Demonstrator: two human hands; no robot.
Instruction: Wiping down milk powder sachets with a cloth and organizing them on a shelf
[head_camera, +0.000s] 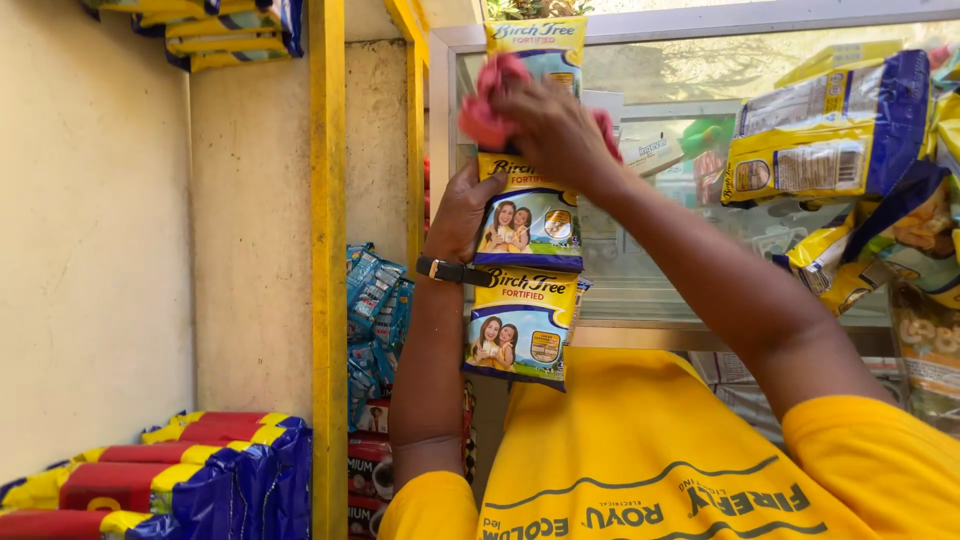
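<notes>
**Hands on hanging sachet strip: wiping step**

Right hand (545, 125) is closed around a pink cloth (487, 112) and presses it against the upper part of a hanging strip of yellow-and-blue sachets (530, 235). Left hand (462, 215), with a dark wristband, grips the strip's left edge at mid-height and steadies it. The strip hangs in front of a glass pane (700, 80), just beside a yellow post (327, 250).

Judged step: wiping the sachets, upper section in hand. A next pass lower down would call for a firm left-hand hold, so the strip does not swing.

Blue packets (372, 300) hang behind; yellow bags (830, 125) hang at right.
</notes>
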